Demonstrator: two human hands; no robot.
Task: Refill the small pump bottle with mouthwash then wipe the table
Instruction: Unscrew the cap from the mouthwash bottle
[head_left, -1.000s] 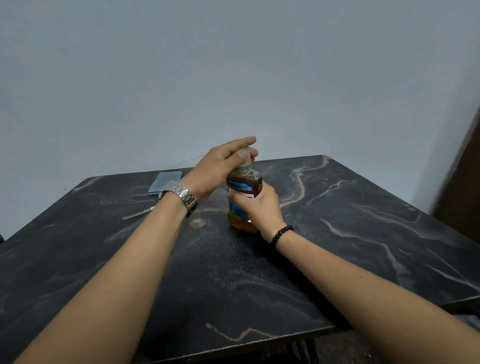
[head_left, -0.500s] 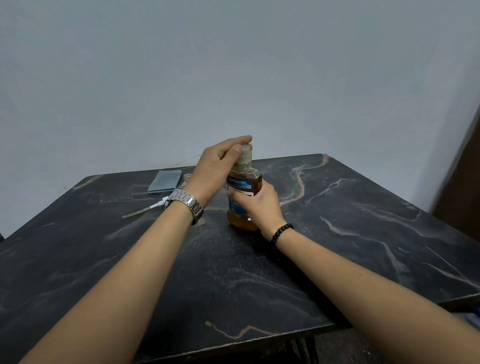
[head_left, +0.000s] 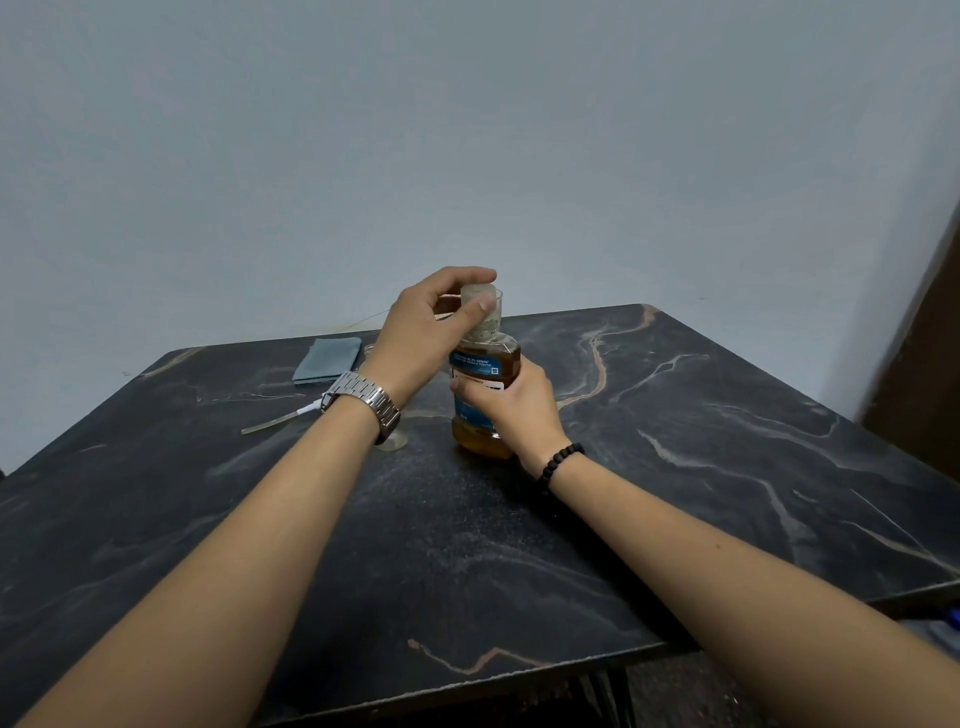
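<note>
At the counter (head_left: 675, 467) centre, the mouthwash bottle (head_left: 484, 395) stood upright. The right hand (head_left: 511, 410) gripped its body; left hand (head_left: 426, 338) fingers (head_left: 480, 304) curled around the cap (head_left: 480, 299).

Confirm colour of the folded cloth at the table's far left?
Grey-blue, plain; the folded cloth shows in the head view.

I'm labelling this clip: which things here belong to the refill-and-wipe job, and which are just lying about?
Job:
mouthwash bottle, right hand on its body
cap, gripped by left hand
pump tube
cloth
table

Lying about:
small clear disc
</note>
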